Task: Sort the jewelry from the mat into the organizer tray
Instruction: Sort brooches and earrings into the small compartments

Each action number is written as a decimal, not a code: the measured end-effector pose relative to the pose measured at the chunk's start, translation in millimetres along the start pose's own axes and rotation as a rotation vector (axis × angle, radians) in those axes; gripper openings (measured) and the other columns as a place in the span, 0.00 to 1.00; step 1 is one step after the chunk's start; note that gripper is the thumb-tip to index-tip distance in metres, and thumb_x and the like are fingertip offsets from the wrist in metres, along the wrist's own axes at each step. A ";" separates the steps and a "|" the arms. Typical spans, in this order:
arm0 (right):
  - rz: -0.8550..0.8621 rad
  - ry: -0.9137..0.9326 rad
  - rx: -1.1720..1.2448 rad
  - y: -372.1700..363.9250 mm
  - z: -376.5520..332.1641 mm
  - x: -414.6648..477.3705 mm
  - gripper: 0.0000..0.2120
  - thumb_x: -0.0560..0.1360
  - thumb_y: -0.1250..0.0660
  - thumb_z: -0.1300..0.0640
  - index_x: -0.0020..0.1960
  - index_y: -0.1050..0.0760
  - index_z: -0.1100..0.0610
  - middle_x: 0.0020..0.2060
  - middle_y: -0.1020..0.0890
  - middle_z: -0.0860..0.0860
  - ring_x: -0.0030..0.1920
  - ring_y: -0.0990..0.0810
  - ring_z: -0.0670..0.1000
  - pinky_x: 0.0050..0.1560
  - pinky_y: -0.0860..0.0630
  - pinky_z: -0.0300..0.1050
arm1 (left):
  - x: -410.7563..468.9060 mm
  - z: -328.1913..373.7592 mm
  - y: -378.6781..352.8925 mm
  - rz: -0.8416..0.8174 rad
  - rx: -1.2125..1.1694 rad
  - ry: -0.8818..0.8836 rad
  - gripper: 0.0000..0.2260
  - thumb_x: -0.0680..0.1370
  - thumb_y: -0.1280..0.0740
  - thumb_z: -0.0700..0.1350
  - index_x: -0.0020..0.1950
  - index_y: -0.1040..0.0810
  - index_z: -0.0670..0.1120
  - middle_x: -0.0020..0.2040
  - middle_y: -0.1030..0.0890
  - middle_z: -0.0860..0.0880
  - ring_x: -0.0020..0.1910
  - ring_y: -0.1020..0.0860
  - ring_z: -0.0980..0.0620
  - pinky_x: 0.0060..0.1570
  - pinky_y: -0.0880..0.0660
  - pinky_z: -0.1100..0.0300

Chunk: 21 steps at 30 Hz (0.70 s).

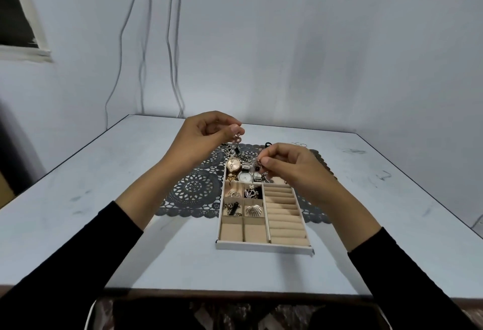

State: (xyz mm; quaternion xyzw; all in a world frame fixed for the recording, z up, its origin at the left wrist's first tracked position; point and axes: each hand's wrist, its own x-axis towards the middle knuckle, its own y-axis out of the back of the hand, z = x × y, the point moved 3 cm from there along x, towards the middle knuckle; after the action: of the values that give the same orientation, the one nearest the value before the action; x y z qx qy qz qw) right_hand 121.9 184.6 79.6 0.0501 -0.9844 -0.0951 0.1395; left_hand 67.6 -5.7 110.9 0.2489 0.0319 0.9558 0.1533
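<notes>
A white organizer tray (264, 246) with beige compartments lies on a dark lace mat (193, 191). Watches (234, 164) fill its far section, and small pieces sit in several of the left cells, among them a shell-shaped brooch (254, 210). The ring rolls (283, 214) on the right hold nothing. My left hand (201, 138) is raised above the mat's far left and pinches a small dangling beaded piece (237, 138). Over the tray's far end, my right hand (290, 166) pinches a small silver piece (258, 163). More jewelry lies on the mat behind my hands, partly hidden.
The mat and tray sit on a pale grey table (104, 199) against a white wall. A few small rings (299, 144) lie on the table beyond the mat. Cables (172, 42) hang down the wall behind the table.
</notes>
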 end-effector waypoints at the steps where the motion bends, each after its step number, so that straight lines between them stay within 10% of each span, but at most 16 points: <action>1: -0.032 0.001 -0.020 -0.7 0.1 -3.8 0.03 0.76 0.34 0.64 0.48 0.21 0.61 0.40 0.18 0.54 0.40 0.20 0.46 0.43 0.24 0.37 | -2.0 0.9 0.1 0.001 -0.005 0.001 0.04 0.76 0.30 0.40 0.50 0.18 0.43 0.46 0.14 0.47 0.47 0.15 0.52 0.48 0.22 0.66; 21: -0.341 -0.042 -0.591 -15.1 14.2 -32.0 0.03 0.76 0.33 0.62 0.47 0.20 0.58 0.40 0.16 0.51 0.39 0.21 0.43 0.44 0.23 0.39 | -15.3 13.1 1.3 0.012 -0.045 -0.005 0.06 0.77 0.31 0.37 0.53 0.20 0.37 0.49 0.15 0.44 0.45 0.16 0.53 0.47 0.22 0.66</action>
State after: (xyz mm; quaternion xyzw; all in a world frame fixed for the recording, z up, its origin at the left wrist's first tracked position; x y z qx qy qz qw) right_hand 149.6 176.3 54.6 0.1694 -0.8945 -0.3991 0.1095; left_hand 86.4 -11.8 115.4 0.2478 0.0085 0.9566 0.1533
